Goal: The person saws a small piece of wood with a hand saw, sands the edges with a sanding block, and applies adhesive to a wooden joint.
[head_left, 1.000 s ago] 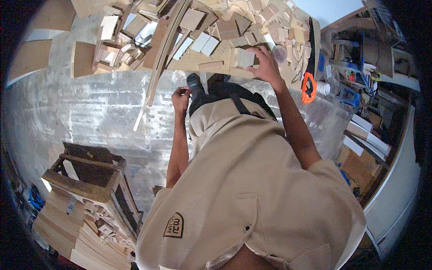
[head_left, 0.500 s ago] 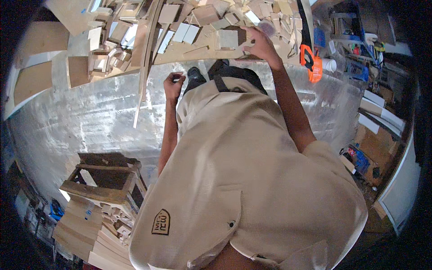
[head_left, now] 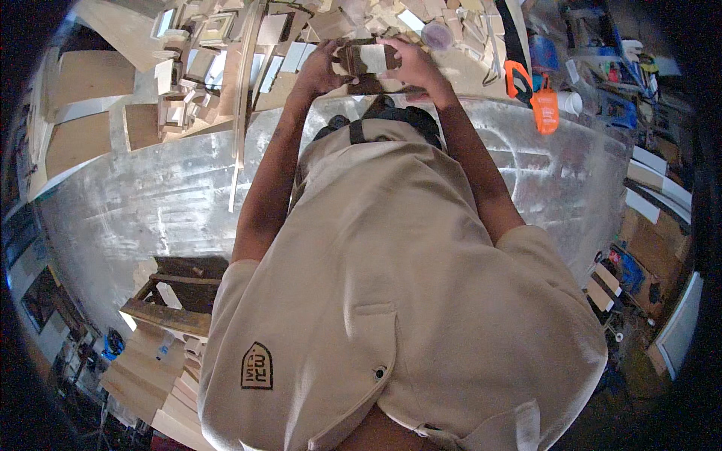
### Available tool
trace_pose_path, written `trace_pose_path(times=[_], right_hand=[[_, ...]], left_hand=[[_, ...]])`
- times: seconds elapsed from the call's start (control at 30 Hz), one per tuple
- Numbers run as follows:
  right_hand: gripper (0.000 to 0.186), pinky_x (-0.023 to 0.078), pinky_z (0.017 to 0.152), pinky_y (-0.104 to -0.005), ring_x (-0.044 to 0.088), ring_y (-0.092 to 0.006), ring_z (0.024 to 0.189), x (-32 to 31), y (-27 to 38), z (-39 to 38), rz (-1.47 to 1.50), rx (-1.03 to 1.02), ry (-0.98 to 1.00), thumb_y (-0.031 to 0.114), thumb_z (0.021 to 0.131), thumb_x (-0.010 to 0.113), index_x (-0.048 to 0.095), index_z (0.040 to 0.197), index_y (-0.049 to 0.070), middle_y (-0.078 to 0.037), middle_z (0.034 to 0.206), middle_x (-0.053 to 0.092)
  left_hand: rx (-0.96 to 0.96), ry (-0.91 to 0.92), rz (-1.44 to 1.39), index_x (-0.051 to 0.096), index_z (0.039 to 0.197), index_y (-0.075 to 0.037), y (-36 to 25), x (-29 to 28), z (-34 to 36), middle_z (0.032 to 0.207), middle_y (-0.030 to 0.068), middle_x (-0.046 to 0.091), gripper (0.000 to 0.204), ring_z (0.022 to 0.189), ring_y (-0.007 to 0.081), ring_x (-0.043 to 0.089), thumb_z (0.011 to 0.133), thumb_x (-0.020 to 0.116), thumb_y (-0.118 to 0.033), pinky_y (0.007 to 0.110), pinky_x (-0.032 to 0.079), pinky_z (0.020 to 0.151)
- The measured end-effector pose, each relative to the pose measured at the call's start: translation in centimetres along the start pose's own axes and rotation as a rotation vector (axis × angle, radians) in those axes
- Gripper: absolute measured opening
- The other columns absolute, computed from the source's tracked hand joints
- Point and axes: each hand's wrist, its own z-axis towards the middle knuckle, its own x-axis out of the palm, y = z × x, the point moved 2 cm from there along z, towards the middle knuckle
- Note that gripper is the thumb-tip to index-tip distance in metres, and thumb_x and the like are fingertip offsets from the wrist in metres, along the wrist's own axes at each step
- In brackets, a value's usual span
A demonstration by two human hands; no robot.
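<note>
At the near edge of a workbench (head_left: 289, 96), my two hands are on either side of a small square wooden piece (head_left: 372, 59) with a pale face and darker brown sides. My left hand (head_left: 319, 74) curls round its left side, thumb toward the near edge. The right side is gripped by my right hand (head_left: 415, 66), fingers bent over the far corner. Whether the piece is lifted off the bench I cannot tell. Several wooden offcuts (head_left: 331, 26) lie just beyond my hands, and a round purplish tub or lid (head_left: 435, 35) sits past my right hand.
Long thin wooden strips (head_left: 241, 113) jut over the bench edge on the left. At the right end are a saw-like tool with an orange handle (head_left: 517, 81), an orange pouch (head_left: 545, 111) and a white cylinder (head_left: 569, 103). A wooden frame (head_left: 169, 316) stands on the floor at lower left.
My left hand has risen from beside my leg to the bench and taken the left side of the wooden piece. My right hand has moved left and closed on its right side.
</note>
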Motion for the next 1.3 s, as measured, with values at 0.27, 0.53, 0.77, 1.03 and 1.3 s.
trace_pose_path(times=[0.27,0.53,0.77,1.03,1.3], right_hand=[[0.081,0.053,0.081,-0.0371,0.063,-0.0255,0.091,0.2,-0.1,0.3,-0.028,-0.023,-0.012,0.022,0.063,0.089,0.052,0.136,0.016,-0.008,0.116,0.060],[0.089,0.054,0.089,-0.0404,0.066,-0.0290,0.101,0.0,-0.3,0.3,0.049,0.101,0.098,0.031,0.061,0.090,0.049,0.140,0.022,-0.016,0.134,0.055],[0.088,0.055,0.084,-0.0395,0.066,-0.0277,0.096,-0.7,0.5,0.6,0.080,0.095,0.122,0.028,0.061,0.091,0.050,0.140,0.022,-0.014,0.131,0.057],[0.089,0.055,0.083,-0.0380,0.065,-0.0263,0.092,-0.8,0.7,0.4,0.091,0.094,0.077,0.027,0.060,0.091,0.051,0.139,0.021,-0.014,0.125,0.060],[0.086,0.052,0.088,-0.0374,0.061,-0.0239,0.100,-0.8,0.6,1.1,-0.036,-0.126,0.000,0.020,0.064,0.089,0.051,0.141,0.024,-0.011,0.123,0.060]], left_hand=[[0.034,0.031,0.030,0.053,0.130,-0.004,2.5,1.5,0.4,0.116,0.0170,0.062,0.083,0.099,0.0325,0.067,0.059,0.090,-0.030,0.040,0.054,0.086],[0.004,0.023,0.010,0.056,0.128,-0.005,3.2,1.9,0.4,0.114,0.0189,0.063,0.079,0.096,0.0331,0.067,0.063,0.088,-0.036,0.041,0.054,0.085],[-0.048,0.034,-0.036,0.056,0.130,-0.006,3.2,1.8,0.5,0.115,0.0197,0.063,0.082,0.097,0.0348,0.066,0.062,0.088,-0.040,0.041,0.054,0.087],[-0.030,-0.022,-0.030,0.057,0.129,-0.006,2.3,1.0,0.1,0.120,0.0193,0.064,0.083,0.105,0.0360,0.065,0.059,0.089,-0.034,0.040,0.054,0.090],[-0.272,0.072,-0.103,0.057,0.132,-0.010,2.5,0.3,-2.5,0.130,0.0163,0.062,0.081,0.112,0.0284,0.065,0.060,0.091,-0.028,0.040,0.052,0.096]])
